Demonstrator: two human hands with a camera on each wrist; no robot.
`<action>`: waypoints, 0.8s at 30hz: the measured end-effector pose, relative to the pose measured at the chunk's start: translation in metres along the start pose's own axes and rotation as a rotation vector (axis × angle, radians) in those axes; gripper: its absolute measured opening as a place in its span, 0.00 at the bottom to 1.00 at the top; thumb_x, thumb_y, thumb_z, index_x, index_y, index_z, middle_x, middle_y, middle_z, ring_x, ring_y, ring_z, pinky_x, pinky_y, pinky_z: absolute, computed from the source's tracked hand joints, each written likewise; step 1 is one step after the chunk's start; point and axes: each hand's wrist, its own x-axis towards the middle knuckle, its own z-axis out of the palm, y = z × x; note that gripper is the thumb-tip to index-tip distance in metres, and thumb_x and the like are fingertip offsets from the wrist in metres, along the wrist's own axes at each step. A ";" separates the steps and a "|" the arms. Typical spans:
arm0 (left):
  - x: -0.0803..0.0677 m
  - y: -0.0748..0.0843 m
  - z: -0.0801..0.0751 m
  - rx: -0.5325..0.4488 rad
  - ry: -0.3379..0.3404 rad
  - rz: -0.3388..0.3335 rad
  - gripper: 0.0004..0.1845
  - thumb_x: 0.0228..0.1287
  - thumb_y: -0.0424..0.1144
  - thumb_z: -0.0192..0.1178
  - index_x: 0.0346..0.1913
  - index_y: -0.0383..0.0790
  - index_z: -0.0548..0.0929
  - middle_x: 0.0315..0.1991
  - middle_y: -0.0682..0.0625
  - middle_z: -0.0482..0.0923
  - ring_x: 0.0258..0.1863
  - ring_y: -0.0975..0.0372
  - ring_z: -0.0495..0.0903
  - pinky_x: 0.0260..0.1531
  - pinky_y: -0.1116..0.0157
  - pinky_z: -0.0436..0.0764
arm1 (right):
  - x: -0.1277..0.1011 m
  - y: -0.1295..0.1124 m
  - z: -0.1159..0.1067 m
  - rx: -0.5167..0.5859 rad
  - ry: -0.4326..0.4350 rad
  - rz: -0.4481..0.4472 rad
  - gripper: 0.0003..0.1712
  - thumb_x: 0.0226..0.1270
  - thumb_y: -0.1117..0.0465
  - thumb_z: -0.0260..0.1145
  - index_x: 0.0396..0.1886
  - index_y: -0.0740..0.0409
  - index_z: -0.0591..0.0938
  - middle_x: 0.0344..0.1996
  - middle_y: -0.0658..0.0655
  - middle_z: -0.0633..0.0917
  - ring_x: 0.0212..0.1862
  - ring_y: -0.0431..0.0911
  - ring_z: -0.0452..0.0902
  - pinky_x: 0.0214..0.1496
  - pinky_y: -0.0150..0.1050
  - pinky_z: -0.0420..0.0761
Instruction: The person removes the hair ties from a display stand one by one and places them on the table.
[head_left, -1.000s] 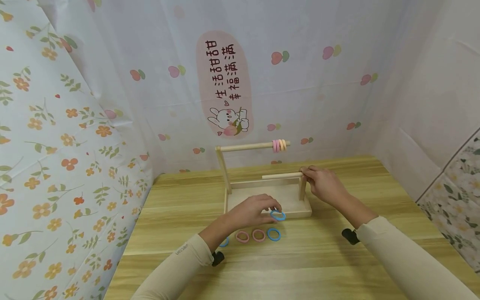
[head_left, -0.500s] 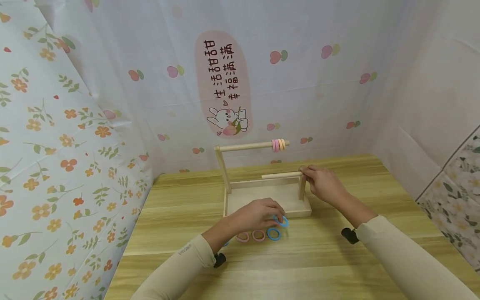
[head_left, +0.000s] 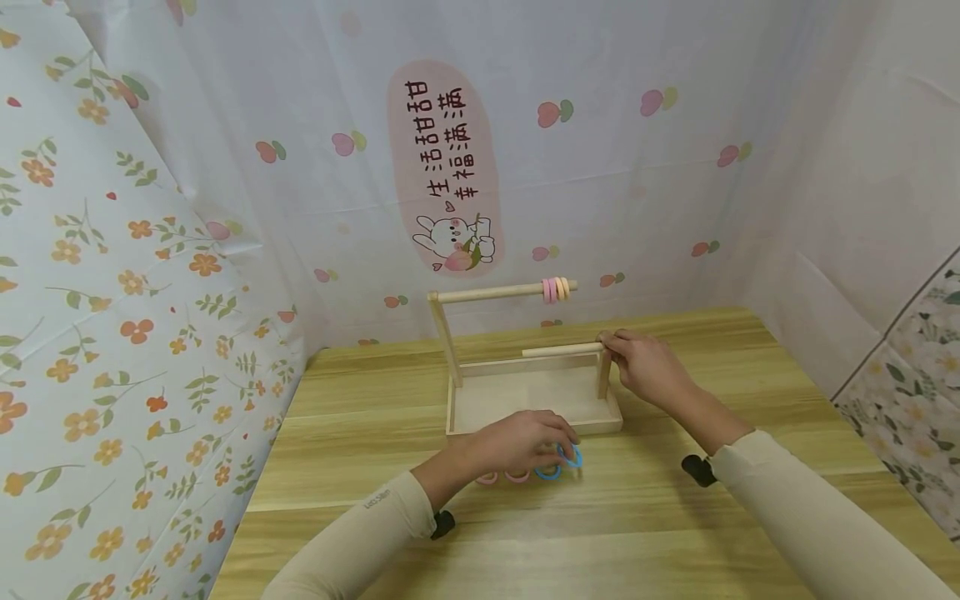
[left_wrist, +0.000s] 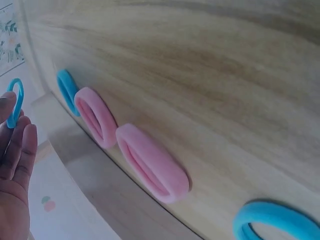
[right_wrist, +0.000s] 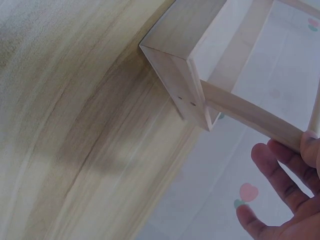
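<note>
My left hand (head_left: pixel 561 444) pinches a blue ring (head_left: pixel 572 457) just above the table, in front of the wooden stand's tray (head_left: pixel 525 425). In the left wrist view the same blue ring (left_wrist: pixel 15 102) stands on edge at my fingertips (left_wrist: pixel 17 145). Under that hand lies a row of rings: a blue one (head_left: pixel 547 474) and two pink ones (head_left: pixel 516 477), partly hidden. My right hand (head_left: pixel 611 343) grips the end of the short lower rod (head_left: pixel 562 350) at the top of the right post (head_left: pixel 602 375). The upper rod (head_left: pixel 487 293) carries pink and orange rings (head_left: pixel 557 289).
The left wrist view shows the rings on the table: one blue (left_wrist: pixel 67 90), two pink (left_wrist: pixel 95 117) (left_wrist: pixel 152 160), another blue (left_wrist: pixel 275 222). A patterned cloth (head_left: pixel 150 250) walls the table (head_left: pixel 600 533) on the left, back and right. Black wrist cameras (head_left: pixel 697 469) hang under both sleeves.
My left hand has carried the blue ring from the tray's front edge down and slightly right, over the row of rings. The right hand has stayed on the lower rod.
</note>
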 end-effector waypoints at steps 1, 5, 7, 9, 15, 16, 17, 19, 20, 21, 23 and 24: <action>0.000 0.001 0.000 -0.004 -0.007 -0.006 0.07 0.79 0.40 0.71 0.54 0.48 0.93 0.65 0.51 0.88 0.66 0.61 0.86 0.68 0.78 0.78 | 0.000 0.000 0.000 -0.002 0.002 -0.001 0.16 0.78 0.72 0.68 0.61 0.67 0.90 0.43 0.63 0.92 0.27 0.51 0.83 0.24 0.39 0.72; 0.002 0.003 0.003 -0.019 -0.025 -0.018 0.08 0.79 0.40 0.71 0.54 0.48 0.92 0.66 0.52 0.87 0.67 0.62 0.85 0.69 0.78 0.77 | 0.000 0.000 -0.001 -0.003 0.005 -0.006 0.16 0.78 0.72 0.68 0.60 0.67 0.90 0.42 0.62 0.92 0.26 0.50 0.82 0.24 0.38 0.71; 0.004 0.004 0.004 -0.019 -0.031 -0.021 0.07 0.79 0.40 0.71 0.54 0.48 0.92 0.66 0.53 0.88 0.68 0.63 0.84 0.69 0.78 0.76 | 0.000 0.000 -0.001 -0.005 0.007 -0.007 0.15 0.78 0.73 0.68 0.60 0.66 0.90 0.42 0.62 0.92 0.26 0.50 0.82 0.24 0.38 0.72; 0.006 0.006 0.005 -0.015 -0.038 -0.022 0.08 0.79 0.41 0.71 0.54 0.48 0.92 0.66 0.54 0.88 0.68 0.63 0.84 0.70 0.78 0.76 | 0.000 0.000 -0.002 -0.004 0.008 -0.005 0.15 0.78 0.72 0.68 0.60 0.66 0.91 0.42 0.62 0.92 0.26 0.50 0.82 0.24 0.38 0.71; 0.012 0.009 0.008 0.053 -0.065 -0.036 0.08 0.79 0.44 0.71 0.55 0.52 0.92 0.65 0.58 0.89 0.65 0.65 0.84 0.68 0.79 0.76 | 0.000 -0.001 -0.001 -0.003 0.013 0.003 0.15 0.77 0.72 0.69 0.60 0.66 0.91 0.42 0.62 0.92 0.24 0.49 0.80 0.23 0.37 0.68; 0.013 0.010 0.009 0.075 -0.071 -0.039 0.08 0.79 0.44 0.71 0.54 0.53 0.92 0.64 0.59 0.89 0.64 0.66 0.84 0.67 0.80 0.76 | 0.000 -0.001 -0.001 -0.002 0.012 0.005 0.16 0.77 0.72 0.69 0.60 0.66 0.91 0.42 0.62 0.92 0.24 0.49 0.80 0.24 0.37 0.68; 0.014 0.011 0.009 0.094 -0.078 -0.044 0.07 0.79 0.45 0.71 0.54 0.54 0.92 0.64 0.60 0.89 0.63 0.67 0.84 0.65 0.81 0.76 | 0.000 -0.001 -0.001 -0.001 0.012 0.006 0.16 0.77 0.72 0.69 0.60 0.66 0.91 0.42 0.62 0.92 0.24 0.49 0.80 0.24 0.37 0.68; 0.015 0.011 0.010 0.129 -0.089 -0.052 0.07 0.79 0.46 0.71 0.54 0.56 0.92 0.64 0.62 0.88 0.60 0.69 0.83 0.62 0.83 0.76 | 0.000 -0.002 -0.002 0.005 0.009 0.010 0.16 0.77 0.72 0.69 0.60 0.66 0.91 0.42 0.62 0.92 0.25 0.49 0.80 0.24 0.37 0.68; 0.015 0.011 0.011 0.140 -0.092 -0.055 0.06 0.79 0.46 0.70 0.53 0.57 0.92 0.64 0.63 0.88 0.60 0.69 0.82 0.61 0.84 0.75 | 0.000 -0.002 -0.002 0.006 0.008 0.012 0.16 0.78 0.71 0.69 0.60 0.66 0.91 0.43 0.62 0.92 0.25 0.49 0.80 0.24 0.37 0.68; 0.016 0.011 0.011 0.149 -0.093 -0.055 0.06 0.79 0.47 0.71 0.53 0.57 0.92 0.63 0.63 0.89 0.58 0.70 0.82 0.60 0.84 0.75 | 0.000 -0.002 -0.001 0.009 0.007 0.015 0.16 0.78 0.71 0.69 0.60 0.66 0.91 0.42 0.62 0.92 0.25 0.49 0.79 0.24 0.37 0.68; 0.017 0.011 0.012 0.162 -0.090 -0.051 0.06 0.79 0.47 0.71 0.52 0.58 0.92 0.63 0.63 0.89 0.57 0.70 0.82 0.58 0.85 0.75 | 0.000 -0.001 -0.001 0.009 0.004 0.016 0.16 0.78 0.71 0.69 0.61 0.66 0.90 0.42 0.62 0.92 0.25 0.49 0.79 0.24 0.37 0.68; 0.017 0.011 0.013 0.173 -0.087 -0.047 0.05 0.79 0.47 0.71 0.52 0.58 0.92 0.63 0.64 0.89 0.56 0.70 0.82 0.57 0.85 0.75 | 0.000 -0.001 0.000 0.008 0.001 0.017 0.16 0.78 0.71 0.69 0.61 0.66 0.90 0.43 0.62 0.92 0.24 0.48 0.78 0.24 0.37 0.68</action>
